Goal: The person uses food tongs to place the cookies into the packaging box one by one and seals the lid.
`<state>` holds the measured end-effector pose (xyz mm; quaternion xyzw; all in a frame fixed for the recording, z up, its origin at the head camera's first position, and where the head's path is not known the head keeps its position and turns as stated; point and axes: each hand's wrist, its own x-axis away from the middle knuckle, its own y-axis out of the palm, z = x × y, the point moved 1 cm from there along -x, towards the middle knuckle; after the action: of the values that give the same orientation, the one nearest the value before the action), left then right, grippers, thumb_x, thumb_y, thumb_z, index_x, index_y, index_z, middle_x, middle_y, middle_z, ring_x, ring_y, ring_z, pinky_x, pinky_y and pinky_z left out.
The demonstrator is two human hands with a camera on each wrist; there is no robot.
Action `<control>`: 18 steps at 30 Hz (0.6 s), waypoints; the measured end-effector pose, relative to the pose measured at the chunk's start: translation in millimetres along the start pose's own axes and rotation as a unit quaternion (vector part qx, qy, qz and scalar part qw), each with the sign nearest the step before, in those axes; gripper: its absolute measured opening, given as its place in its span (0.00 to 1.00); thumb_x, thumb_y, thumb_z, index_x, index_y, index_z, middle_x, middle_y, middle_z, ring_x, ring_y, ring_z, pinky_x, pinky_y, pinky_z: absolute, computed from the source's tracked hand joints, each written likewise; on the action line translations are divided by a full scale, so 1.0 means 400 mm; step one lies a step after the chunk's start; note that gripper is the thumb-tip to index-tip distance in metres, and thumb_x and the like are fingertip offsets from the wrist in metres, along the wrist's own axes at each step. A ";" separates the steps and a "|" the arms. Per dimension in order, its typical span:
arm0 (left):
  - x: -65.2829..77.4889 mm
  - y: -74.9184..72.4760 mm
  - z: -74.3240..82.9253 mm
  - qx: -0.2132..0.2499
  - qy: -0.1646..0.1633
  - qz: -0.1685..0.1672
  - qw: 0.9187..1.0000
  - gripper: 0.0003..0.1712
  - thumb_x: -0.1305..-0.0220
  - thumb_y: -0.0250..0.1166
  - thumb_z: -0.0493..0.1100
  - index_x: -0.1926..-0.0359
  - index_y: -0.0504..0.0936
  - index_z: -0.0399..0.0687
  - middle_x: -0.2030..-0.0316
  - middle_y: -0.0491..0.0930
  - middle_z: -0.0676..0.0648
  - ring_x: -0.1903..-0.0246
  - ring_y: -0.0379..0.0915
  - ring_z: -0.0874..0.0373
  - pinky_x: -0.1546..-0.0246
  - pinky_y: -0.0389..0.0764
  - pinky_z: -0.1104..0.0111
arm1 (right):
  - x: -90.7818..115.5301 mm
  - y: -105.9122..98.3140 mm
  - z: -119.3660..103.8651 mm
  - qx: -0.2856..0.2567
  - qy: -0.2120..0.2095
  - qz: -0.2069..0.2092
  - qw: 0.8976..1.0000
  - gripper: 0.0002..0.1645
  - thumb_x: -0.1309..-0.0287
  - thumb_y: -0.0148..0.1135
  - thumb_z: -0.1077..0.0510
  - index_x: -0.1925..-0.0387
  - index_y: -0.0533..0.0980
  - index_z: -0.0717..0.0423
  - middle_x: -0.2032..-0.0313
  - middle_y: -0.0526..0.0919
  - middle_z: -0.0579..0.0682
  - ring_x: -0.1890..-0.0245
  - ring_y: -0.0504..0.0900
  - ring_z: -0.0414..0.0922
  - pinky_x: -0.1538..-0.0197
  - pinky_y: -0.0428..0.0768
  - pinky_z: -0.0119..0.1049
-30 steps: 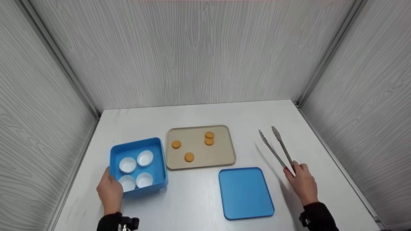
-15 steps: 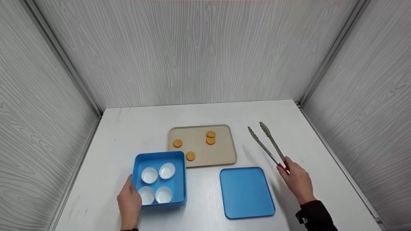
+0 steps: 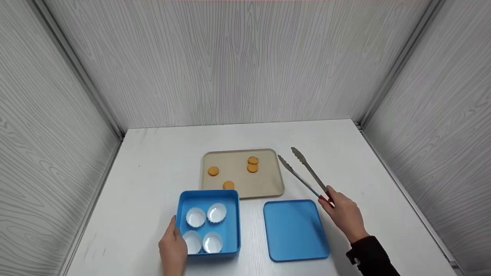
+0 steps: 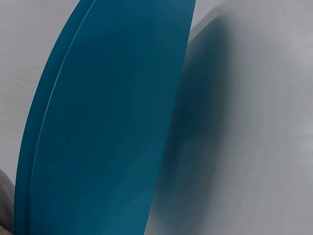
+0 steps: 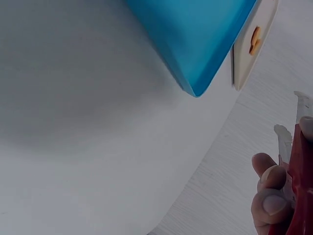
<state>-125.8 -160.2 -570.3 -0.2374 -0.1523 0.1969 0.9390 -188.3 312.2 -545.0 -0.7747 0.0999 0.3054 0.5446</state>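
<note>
My left hand (image 3: 173, 247) grips the left side of a blue square box (image 3: 209, 194), its thumb on the rim. Several white paper baking cups (image 3: 217, 212) sit inside the box. In the left wrist view the box wall (image 4: 107, 117) is raised over the table, its shadow beside it. My right hand (image 3: 344, 215) holds metal tongs (image 3: 303, 168) by their red handles, seen close in the right wrist view (image 5: 301, 181). The tongs' arms are spread, with nothing between the tips, near the right edge of a beige tray (image 3: 268, 188). Several round cookies (image 3: 213, 171) lie on that tray.
A flat blue lid (image 3: 296, 230) lies between the box and my right hand, in front of the tray. Grey wood-grain panels (image 3: 238, 65) enclose the white table (image 3: 153, 153) at the back and both sides.
My left hand has carried the blue box to the right and nearer to me, now overlapping the tray's front edge in view. My right hand has moved left with the tongs, toward the tray.
</note>
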 end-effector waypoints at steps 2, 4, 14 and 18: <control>0.010 0.010 0.000 0.000 0.002 -0.002 1.000 0.27 0.19 0.42 0.32 0.25 0.57 0.27 0.27 0.58 0.28 0.26 0.54 0.34 0.29 0.65 0.45 | -0.002 0.003 -0.008 -0.001 -0.002 -0.007 1.000 0.30 0.50 0.80 0.60 0.47 0.80 0.69 0.71 0.83 0.58 0.76 0.82 0.51 0.76 0.83 0.47; 0.017 0.021 -0.001 0.001 0.004 -0.003 1.000 0.27 0.19 0.42 0.32 0.25 0.57 0.27 0.27 0.59 0.28 0.27 0.55 0.33 0.29 0.66 0.44 | -0.005 0.007 -0.015 -0.002 -0.002 -0.016 1.000 0.30 0.49 0.80 0.59 0.47 0.80 0.68 0.71 0.84 0.58 0.75 0.82 0.52 0.75 0.83 0.47; 0.040 0.070 -0.008 0.003 -0.008 -0.014 1.000 0.26 0.19 0.42 0.32 0.25 0.58 0.28 0.28 0.60 0.28 0.27 0.56 0.33 0.30 0.67 0.45 | -0.030 0.032 -0.047 -0.009 -0.006 -0.050 0.999 0.26 0.47 0.79 0.56 0.49 0.80 0.63 0.72 0.83 0.55 0.76 0.81 0.49 0.76 0.82 0.44; 0.043 0.084 -0.008 -0.002 -0.014 -0.021 1.000 0.27 0.19 0.42 0.33 0.25 0.58 0.28 0.27 0.60 0.29 0.27 0.56 0.34 0.29 0.66 0.45 | -0.036 0.046 -0.057 -0.013 -0.001 -0.059 0.998 0.28 0.46 0.79 0.55 0.47 0.80 0.64 0.69 0.84 0.57 0.74 0.84 0.51 0.73 0.84 0.47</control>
<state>-119.4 -126.6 -586.7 -0.2335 -0.1703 0.1803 0.9402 -200.4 281.8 -545.7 -0.7862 0.0493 0.2748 0.5513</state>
